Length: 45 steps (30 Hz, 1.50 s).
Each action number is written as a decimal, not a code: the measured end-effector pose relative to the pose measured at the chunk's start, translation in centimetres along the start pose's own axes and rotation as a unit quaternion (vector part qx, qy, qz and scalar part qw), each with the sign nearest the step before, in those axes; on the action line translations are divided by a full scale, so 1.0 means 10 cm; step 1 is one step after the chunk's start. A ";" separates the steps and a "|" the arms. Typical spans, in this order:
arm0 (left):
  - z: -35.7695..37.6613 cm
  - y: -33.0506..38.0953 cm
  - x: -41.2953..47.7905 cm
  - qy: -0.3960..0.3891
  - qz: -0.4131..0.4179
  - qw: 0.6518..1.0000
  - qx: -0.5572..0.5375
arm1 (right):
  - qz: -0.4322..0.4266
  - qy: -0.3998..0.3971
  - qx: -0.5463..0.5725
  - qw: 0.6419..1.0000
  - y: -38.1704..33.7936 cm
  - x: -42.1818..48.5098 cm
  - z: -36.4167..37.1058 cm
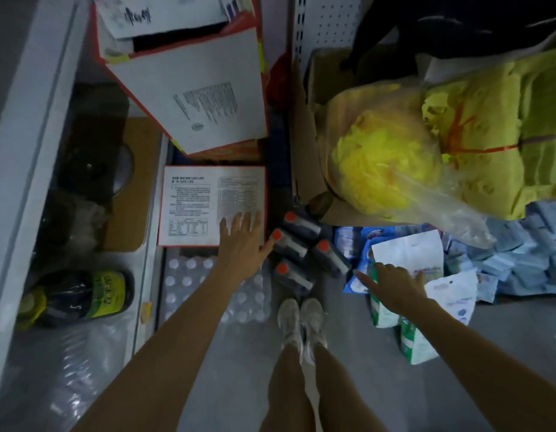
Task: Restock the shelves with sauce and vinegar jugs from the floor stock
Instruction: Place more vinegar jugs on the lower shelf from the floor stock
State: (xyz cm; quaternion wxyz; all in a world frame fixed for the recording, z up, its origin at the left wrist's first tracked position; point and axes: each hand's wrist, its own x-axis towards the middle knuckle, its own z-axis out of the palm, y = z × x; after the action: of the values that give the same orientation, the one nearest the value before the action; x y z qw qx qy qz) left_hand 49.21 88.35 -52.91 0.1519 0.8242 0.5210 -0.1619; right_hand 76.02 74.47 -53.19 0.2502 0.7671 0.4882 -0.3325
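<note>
Four dark, red-capped sauce jugs [290,244] are seen lying on the floor between the hands, just beside the left hand [242,244], which is held spread and empty. The right hand [392,285] is likewise spread, above white packets [407,254]. The jugs are judged heavy, rigid and smooth, best gripped at the neck.

The four jugs [297,244] are showing dark, glossy plastic bodies under smooth orange plastic caps. Just left of the jugs, the carton [202,201] is presenting a matt, printed paperboard face. Lower left of the jugs, the bottle pack [189,275] is glinting in clear, crinkled film. Upper right of the jugs, a thin translucent plastic bag [385,163] is wrinkling against a dull brown cardboard box [304,145]. Beneath the jugs, the grey floor [248,353] is looking smooth and faintly sheened.
</note>
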 end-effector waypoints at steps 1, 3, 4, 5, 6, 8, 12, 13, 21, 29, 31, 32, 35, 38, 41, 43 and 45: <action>0.15 -0.01 0.03 -0.011 0.003 1.000 0.005 | -0.004 -0.002 0.003 1.000 -0.04 0.09 0.10; 0.47 -0.02 0.08 -0.013 0.018 1.000 0.013 | -0.009 -0.010 0.026 1.000 -0.12 0.28 0.26; 0.64 -0.04 0.10 -0.021 0.026 0.999 0.010 | -0.010 -0.016 0.031 0.999 -0.17 0.37 0.33; 0.83 -0.05 0.12 -0.032 0.027 0.999 0.006 | -0.019 -0.016 0.023 0.999 -0.20 0.48 0.41; 1.02 -0.07 0.14 -0.042 0.025 0.999 0.000 | -0.026 -0.014 0.014 0.999 -0.23 0.60 0.50; 1.38 -0.05 0.18 -0.055 0.022 0.998 -0.007 | -0.031 -0.017 0.019 0.999 -0.27 0.82 0.69; 2.05 0.01 0.34 -0.060 0.017 0.998 -0.024 | -0.047 -0.027 0.016 0.998 -0.31 1.32 1.12; 2.19 0.04 0.38 -0.055 0.025 0.998 -0.022 | -0.051 -0.029 0.025 0.998 -0.31 1.44 1.23; 3.10 0.31 0.85 -0.044 0.081 0.995 -0.028 | -0.083 -0.060 0.026 0.994 -0.57 2.33 1.89; 3.72 0.24 1.13 -0.076 0.092 0.993 -0.016 | -0.110 -0.104 0.096 0.984 -0.87 2.91 2.45; 3.84 0.19 1.16 -0.068 0.096 0.993 -0.015 | -0.129 -0.115 0.098 0.980 -0.93 2.99 2.57; 3.89 0.16 1.17 -0.062 0.098 0.993 -0.009 | -0.136 -0.113 0.105 0.979 -0.97 3.01 2.62; 3.96 0.12 1.23 -0.032 0.108 0.994 -0.003 | -0.133 -0.097 0.101 0.981 -1.05 3.05 2.70; 3.94 0.10 1.28 -0.021 0.111 0.994 -0.006 | -0.136 -0.046 0.060 0.988 -1.10 3.05 2.69; 3.88 0.09 1.31 -0.026 0.112 0.993 -0.018 | -0.140 -0.020 0.048 0.989 -1.14 3.05 2.66; 3.88 0.06 1.30 -0.025 0.114 0.993 -0.023 | -0.139 -0.021 0.070 0.988 -1.17 3.06 2.65; 3.87 0.01 1.28 -0.033 0.102 0.994 -0.022 | -0.130 -0.015 0.136 0.982 -1.19 3.05 2.60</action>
State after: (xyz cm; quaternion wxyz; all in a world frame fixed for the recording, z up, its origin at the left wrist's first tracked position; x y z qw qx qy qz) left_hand 50.26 82.40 -93.25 0.2029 0.8635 0.4325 -0.1615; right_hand 67.39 78.57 -93.91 0.1057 0.7189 0.5301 -0.4370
